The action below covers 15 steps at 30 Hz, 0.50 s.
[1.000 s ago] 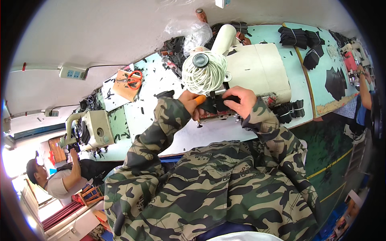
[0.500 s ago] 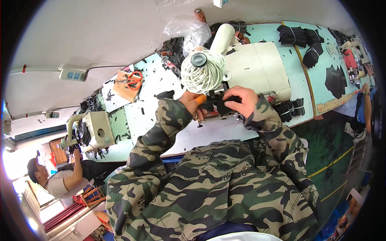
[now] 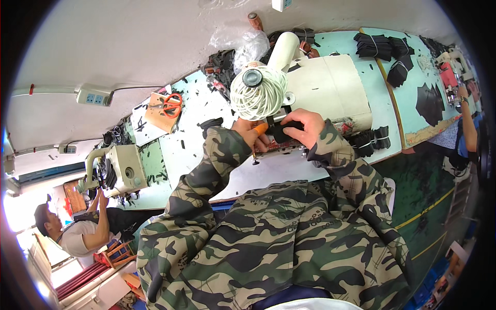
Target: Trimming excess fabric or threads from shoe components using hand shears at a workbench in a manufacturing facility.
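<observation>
A small black piece of leather-like material (image 3: 281, 135) is held in front of the cream machine (image 3: 328, 90). My right hand (image 3: 308, 125) pinches its right side between thumb and fingers. At its left edge is my left hand (image 3: 249, 134), fingers curled in, with an orange finger cover (image 3: 261, 128) against the piece. The fingertips of my left hand are partly hidden. Just beyond my hands, a coil of white cord (image 3: 258, 95) sits on the machine, hiding part of its working end. Left of my left wrist lies a small black bundle (image 3: 211, 123).
Orange-handled scissors (image 3: 171, 105) lie on brown card at the left. Tied black stacks (image 3: 374, 46) lie at the far right; another bundle (image 3: 381, 137) is beside the machine. Dark scraps litter the table. A person (image 3: 85, 230) works at a machine on the left; another person's arm (image 3: 469, 124) reaches in at right.
Both my hands have shifted slightly, the right one a little leftward, and the black piece now sits angled between them. The co-worker's arm at right has moved up toward the red machine.
</observation>
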Available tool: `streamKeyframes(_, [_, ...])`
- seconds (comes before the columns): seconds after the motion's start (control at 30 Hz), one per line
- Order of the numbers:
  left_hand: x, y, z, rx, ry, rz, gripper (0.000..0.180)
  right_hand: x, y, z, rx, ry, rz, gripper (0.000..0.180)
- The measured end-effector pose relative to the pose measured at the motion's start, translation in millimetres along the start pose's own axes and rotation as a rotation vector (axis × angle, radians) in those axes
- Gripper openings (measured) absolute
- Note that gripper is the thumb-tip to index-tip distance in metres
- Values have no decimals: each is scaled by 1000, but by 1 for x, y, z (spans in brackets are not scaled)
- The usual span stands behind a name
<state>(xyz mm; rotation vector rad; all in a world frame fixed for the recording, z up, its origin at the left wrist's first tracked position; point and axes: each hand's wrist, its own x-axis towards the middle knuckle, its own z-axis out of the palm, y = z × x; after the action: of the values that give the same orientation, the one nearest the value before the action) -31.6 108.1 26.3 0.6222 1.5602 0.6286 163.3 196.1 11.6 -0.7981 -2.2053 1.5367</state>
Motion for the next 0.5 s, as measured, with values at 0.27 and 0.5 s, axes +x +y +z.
streamKeyframes(0.27, [-53, -38, 53, 463, 25, 303, 51, -37, -11, 47, 540, 273, 253, 30])
streamKeyframes(0.5, [-42, -40, 63, 269, 438, 455, 52, -46, -31, 64, 456, 111, 249, 28])
